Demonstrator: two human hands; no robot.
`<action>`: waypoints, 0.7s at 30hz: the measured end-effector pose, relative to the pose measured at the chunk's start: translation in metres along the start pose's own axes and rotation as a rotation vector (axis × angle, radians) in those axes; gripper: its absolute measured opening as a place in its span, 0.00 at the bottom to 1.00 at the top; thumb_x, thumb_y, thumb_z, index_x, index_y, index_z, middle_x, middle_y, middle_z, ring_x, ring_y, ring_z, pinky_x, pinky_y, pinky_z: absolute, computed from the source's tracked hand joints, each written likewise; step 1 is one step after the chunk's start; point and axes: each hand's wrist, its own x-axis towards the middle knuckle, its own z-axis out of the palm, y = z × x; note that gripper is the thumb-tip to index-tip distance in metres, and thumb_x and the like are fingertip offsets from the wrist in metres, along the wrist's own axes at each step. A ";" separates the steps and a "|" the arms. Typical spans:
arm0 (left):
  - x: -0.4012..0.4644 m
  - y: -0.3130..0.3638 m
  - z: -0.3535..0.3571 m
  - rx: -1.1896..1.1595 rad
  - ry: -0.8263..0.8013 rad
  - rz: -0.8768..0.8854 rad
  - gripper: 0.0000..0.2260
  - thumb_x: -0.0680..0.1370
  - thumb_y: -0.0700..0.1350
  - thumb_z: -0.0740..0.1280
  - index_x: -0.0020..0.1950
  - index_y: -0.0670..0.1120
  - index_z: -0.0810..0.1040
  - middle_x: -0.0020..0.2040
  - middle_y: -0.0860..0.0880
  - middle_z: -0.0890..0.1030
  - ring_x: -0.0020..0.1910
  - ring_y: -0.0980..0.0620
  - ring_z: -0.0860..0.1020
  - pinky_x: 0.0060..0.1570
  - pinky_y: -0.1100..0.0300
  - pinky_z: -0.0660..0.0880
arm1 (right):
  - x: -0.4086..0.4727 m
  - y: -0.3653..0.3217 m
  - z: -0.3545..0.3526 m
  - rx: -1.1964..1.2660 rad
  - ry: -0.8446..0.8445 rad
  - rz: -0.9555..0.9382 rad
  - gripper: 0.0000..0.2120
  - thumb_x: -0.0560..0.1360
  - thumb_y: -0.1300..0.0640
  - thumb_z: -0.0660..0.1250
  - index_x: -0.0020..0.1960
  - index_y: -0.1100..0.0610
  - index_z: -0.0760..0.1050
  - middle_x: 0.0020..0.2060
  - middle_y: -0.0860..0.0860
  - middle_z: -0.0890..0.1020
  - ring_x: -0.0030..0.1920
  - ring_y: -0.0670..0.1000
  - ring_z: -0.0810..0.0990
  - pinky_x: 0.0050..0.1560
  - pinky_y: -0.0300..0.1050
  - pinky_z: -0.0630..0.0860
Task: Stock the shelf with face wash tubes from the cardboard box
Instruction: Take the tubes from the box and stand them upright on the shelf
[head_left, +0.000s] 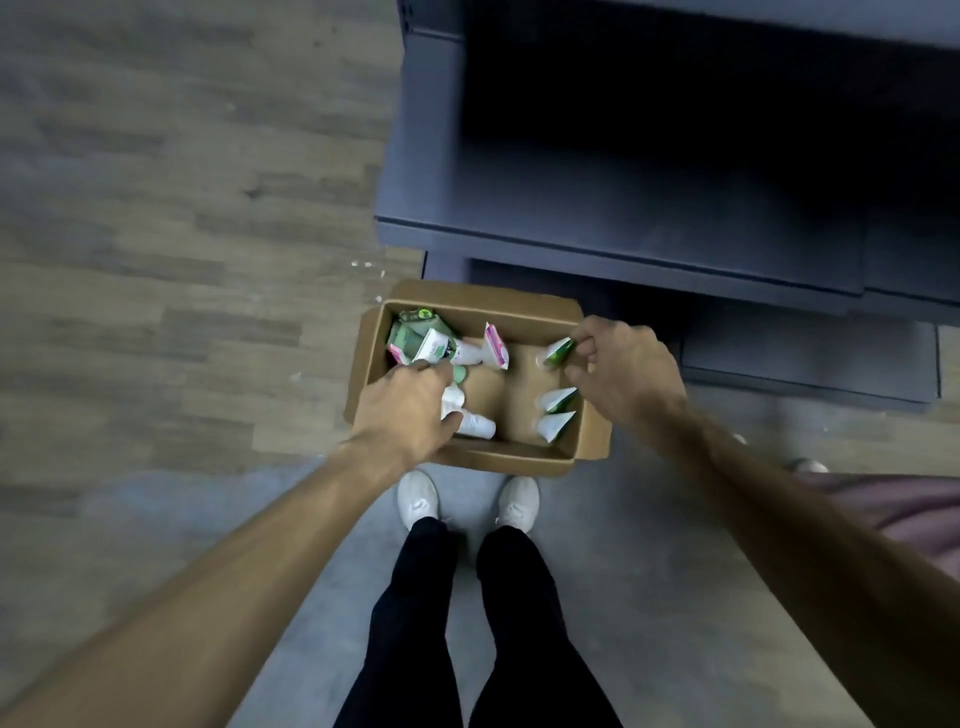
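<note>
A green-and-white tube (560, 352) was pinched by its flat crimped tail in the right hand (618, 371), above the cardboard box (592, 441) on the floor. A white tube (475, 423) was gripped by the left hand (410, 410). The tubes were judged light, soft and slick (better gripped mid-body). The dark shelf (623, 208) stood just beyond.

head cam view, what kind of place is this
Probably a shop aisle or stockroom: dark metal shelf with bare tiers, an open cardboard box of tubes on wood-look floor.
</note>
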 end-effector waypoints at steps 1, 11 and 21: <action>0.001 -0.005 0.009 -0.005 -0.010 -0.022 0.17 0.75 0.55 0.68 0.61 0.50 0.73 0.56 0.49 0.79 0.58 0.45 0.77 0.50 0.52 0.75 | 0.004 0.003 0.010 0.003 -0.020 -0.006 0.14 0.71 0.53 0.68 0.57 0.46 0.76 0.49 0.49 0.83 0.51 0.55 0.82 0.52 0.53 0.79; 0.028 -0.051 0.065 0.025 0.003 -0.097 0.18 0.76 0.51 0.68 0.63 0.47 0.72 0.58 0.47 0.75 0.57 0.43 0.76 0.50 0.51 0.74 | 0.016 0.005 0.098 0.011 -0.207 -0.141 0.17 0.74 0.55 0.69 0.62 0.49 0.75 0.57 0.50 0.82 0.60 0.55 0.78 0.60 0.52 0.76; 0.086 -0.065 0.124 0.080 -0.182 0.133 0.20 0.74 0.54 0.70 0.64 0.51 0.74 0.59 0.49 0.76 0.61 0.47 0.74 0.58 0.52 0.72 | 0.034 0.021 0.121 -0.106 -0.181 -0.200 0.18 0.74 0.57 0.67 0.63 0.49 0.73 0.61 0.49 0.76 0.60 0.54 0.77 0.59 0.49 0.74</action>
